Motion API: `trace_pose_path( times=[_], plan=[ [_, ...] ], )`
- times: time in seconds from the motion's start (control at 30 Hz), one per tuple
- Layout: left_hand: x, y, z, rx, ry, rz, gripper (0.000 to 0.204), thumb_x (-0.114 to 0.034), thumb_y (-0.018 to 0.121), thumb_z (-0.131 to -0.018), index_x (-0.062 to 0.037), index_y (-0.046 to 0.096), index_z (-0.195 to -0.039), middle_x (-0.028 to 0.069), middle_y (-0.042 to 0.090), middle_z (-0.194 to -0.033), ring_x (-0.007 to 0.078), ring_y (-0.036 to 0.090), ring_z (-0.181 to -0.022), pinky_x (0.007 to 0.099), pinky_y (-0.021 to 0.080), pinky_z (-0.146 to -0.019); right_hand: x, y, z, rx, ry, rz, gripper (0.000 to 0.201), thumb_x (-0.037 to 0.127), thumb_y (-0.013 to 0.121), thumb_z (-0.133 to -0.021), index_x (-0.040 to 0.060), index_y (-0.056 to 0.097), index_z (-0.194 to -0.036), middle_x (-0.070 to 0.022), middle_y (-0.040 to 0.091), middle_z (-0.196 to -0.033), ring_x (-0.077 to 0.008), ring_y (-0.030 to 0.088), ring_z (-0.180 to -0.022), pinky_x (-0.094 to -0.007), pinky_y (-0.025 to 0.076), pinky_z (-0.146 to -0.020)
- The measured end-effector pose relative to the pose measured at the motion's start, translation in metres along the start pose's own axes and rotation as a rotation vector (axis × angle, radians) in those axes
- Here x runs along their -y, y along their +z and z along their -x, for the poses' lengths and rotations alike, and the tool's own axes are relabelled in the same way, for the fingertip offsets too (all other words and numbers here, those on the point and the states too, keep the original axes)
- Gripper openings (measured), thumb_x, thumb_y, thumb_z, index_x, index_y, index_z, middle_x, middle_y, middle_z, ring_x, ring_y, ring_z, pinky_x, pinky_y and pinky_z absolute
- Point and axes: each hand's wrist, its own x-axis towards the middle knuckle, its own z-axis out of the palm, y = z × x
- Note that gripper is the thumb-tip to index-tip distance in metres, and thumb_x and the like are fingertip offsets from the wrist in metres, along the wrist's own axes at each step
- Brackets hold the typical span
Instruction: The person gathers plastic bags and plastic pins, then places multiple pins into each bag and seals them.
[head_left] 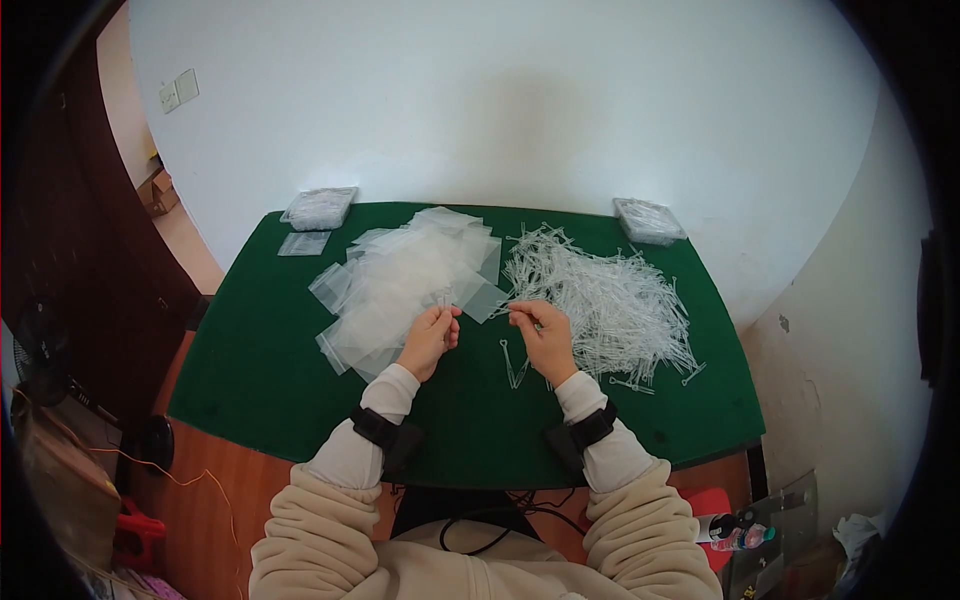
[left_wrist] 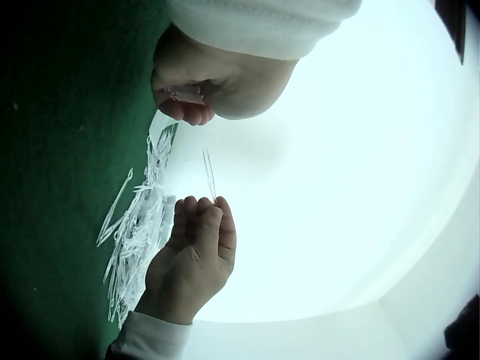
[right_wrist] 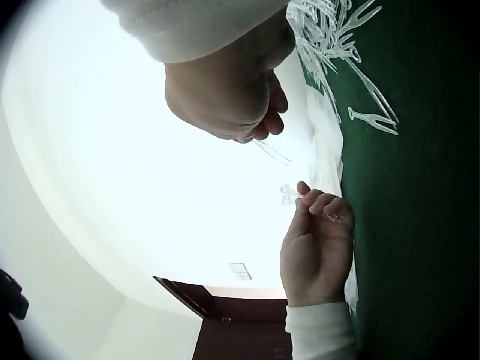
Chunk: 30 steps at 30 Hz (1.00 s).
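My left hand (head_left: pixel 428 342) curls round a few small clear plastic forks (right_wrist: pixel 288 194), their ends showing beyond the thumb and finger. Tips of these also peek out between the curled fingers in the left wrist view. Level with it on the right, my right hand (head_left: pixel 545 335) pinches one clear two-pronged fork (left_wrist: pixel 210 176) between thumb and fingertips, prongs pointing away from the hand and toward the left hand. A big heap of such forks (head_left: pixel 605 300) lies just beyond the right hand. Flat clear zip bags (head_left: pixel 400 270) spread in a loose pile beyond the left hand.
Loose forks (head_left: pixel 512 362) lie on the green tabletop (head_left: pixel 450 430) between the hands and the heap. Packed clear bundles stand at the back left (head_left: pixel 320 207) and back right (head_left: pixel 648 221), against the white wall (head_left: pixel 430 110). A small flat bag (head_left: pixel 303 244) lies by the left bundle.
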Motion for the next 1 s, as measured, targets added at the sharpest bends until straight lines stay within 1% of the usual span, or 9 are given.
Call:
trace_pose_path(
  times=[0.07, 0.23, 0.33, 0.43, 0.53, 0.57, 0.67, 0.8, 1.0],
  plan=[
    [0.0, -0.001, -0.001, 0.001, -0.002, 0.0, 0.021, -0.023, 0.045, -0.094, -0.0078, 0.054, -0.106, -0.0004, 0.05, -0.082, 0.0098, 0.048, -0.074, 0.0239, 0.043, -0.068, 0.003, 0.0, 0.003, 0.096, 0.155, -0.136, 0.011, 0.0, 0.055, -0.083, -0.0001, 0.063, -0.092, -0.0078, 0.057, -0.078, -0.0169, 0.055, -0.069, -0.0257, 0.044, -0.062],
    [-0.001, 0.001, 0.0, -0.015, 0.014, 0.014, 0.02, -0.021, 0.042, -0.095, -0.0065, 0.053, -0.102, -0.0012, 0.051, -0.078, 0.009, 0.05, -0.07, 0.0229, 0.044, -0.066, 0.006, 0.004, 0.004, 0.168, 0.141, -0.117, 0.011, 0.0, 0.056, -0.083, 0.0007, 0.062, -0.091, -0.0073, 0.057, -0.08, -0.0167, 0.056, -0.072, -0.0262, 0.044, -0.063],
    [0.0, 0.005, 0.0, -0.015, 0.056, -0.023, 0.019, -0.02, 0.041, -0.096, -0.0053, 0.053, -0.1, -0.0006, 0.052, -0.078, 0.0094, 0.052, -0.069, 0.0231, 0.045, -0.065, 0.015, 0.002, 0.003, 0.359, -0.068, -0.043, 0.01, 0.0, 0.057, -0.082, 0.0013, 0.062, -0.09, -0.007, 0.058, -0.081, -0.0161, 0.057, -0.072, -0.0262, 0.045, -0.062],
    [-0.001, 0.009, 0.004, -0.002, 0.12, -0.111, 0.02, -0.019, 0.04, -0.096, -0.004, 0.052, -0.1, 0.0014, 0.055, -0.081, 0.0114, 0.055, -0.071, 0.0248, 0.046, -0.067, 0.021, 0.004, 0.004, 0.423, -0.112, -0.072, 0.009, 0.0, 0.059, -0.081, 0.0014, 0.062, -0.09, -0.007, 0.058, -0.082, -0.0165, 0.057, -0.071, -0.0261, 0.044, -0.062],
    [-0.003, 0.013, 0.009, 0.107, 0.409, -0.635, 0.021, -0.018, 0.04, -0.096, -0.0021, 0.052, -0.1, 0.005, 0.058, -0.086, 0.0137, 0.058, -0.075, 0.0264, 0.048, -0.07, 0.02, 0.005, 0.005, 0.425, -0.117, -0.087, 0.01, 0.0, 0.06, -0.08, 0.0014, 0.062, -0.09, -0.0069, 0.058, -0.083, -0.0164, 0.057, -0.071, -0.0258, 0.045, -0.062],
    [-0.001, 0.014, 0.009, 0.107, 0.409, -0.635, 0.021, -0.018, 0.04, -0.096, -0.0021, 0.052, -0.1, 0.005, 0.058, -0.086, 0.0137, 0.058, -0.075, 0.0264, 0.048, -0.07, 0.02, 0.005, 0.005, 0.396, -0.102, -0.089, 0.011, 0.001, 0.061, -0.079, 0.0014, 0.062, -0.09, -0.0067, 0.058, -0.083, -0.0161, 0.057, -0.07, -0.0254, 0.045, -0.062],
    [0.005, 0.019, 0.01, 0.327, 0.13, -0.314, 0.022, -0.018, 0.039, -0.096, -0.0013, 0.052, -0.101, 0.0071, 0.059, -0.088, 0.0147, 0.059, -0.077, 0.0273, 0.049, -0.071, 0.02, 0.004, 0.005, 0.338, -0.042, -0.12, 0.013, 0.001, 0.063, -0.078, 0.0015, 0.062, -0.091, -0.006, 0.059, -0.082, -0.0148, 0.057, -0.07, -0.0247, 0.045, -0.063],
    [-0.005, 0.022, 0.014, 0.428, 0.001, -0.228, 0.022, -0.019, 0.04, -0.096, -0.0015, 0.052, -0.102, 0.0066, 0.059, -0.087, 0.0144, 0.059, -0.076, 0.0271, 0.049, -0.071, 0.027, 0.003, 0.004, 0.26, 0.08, -0.182, 0.018, 0.002, 0.066, -0.076, 0.0021, 0.062, -0.094, -0.0046, 0.06, -0.081, -0.0121, 0.057, -0.069, -0.0235, 0.046, -0.064],
    [-0.013, 0.022, 0.019, 0.437, -0.055, -0.141, 0.023, -0.021, 0.041, -0.096, -0.0019, 0.052, -0.104, 0.006, 0.058, -0.087, 0.014, 0.058, -0.076, 0.027, 0.049, -0.071, 0.025, 0.003, 0.005, 0.207, 0.185, -0.218, 0.026, 0.002, 0.068, -0.074, 0.0028, 0.06, -0.099, -0.0035, 0.061, -0.079, -0.0099, 0.058, -0.069, -0.0231, 0.047, -0.065]
  ],
)
